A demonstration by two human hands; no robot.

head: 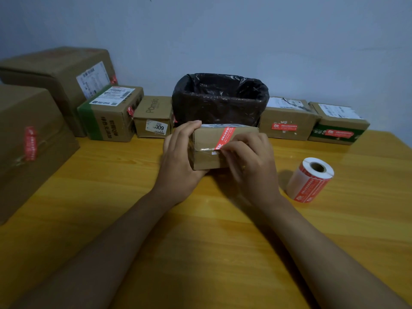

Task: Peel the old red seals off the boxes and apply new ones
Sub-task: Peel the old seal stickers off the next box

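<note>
A small cardboard box (207,148) sits in the middle of the wooden table. My left hand (178,157) grips its left side, thumb on the top edge. A red seal (226,137) runs slantwise across the box's top and down over its front edge. My right hand (247,157) pinches the seal's lower end at that front edge. To the right, a roll of new red seals (311,179) lies on the table.
A bin lined with a black bag (220,99) stands behind the box. Cardboard boxes line the back: two large ones (29,141) at left, two smaller ones (111,114) beside them, two (287,123) at right, most bearing red seals. The table (200,230) spreads toward me.
</note>
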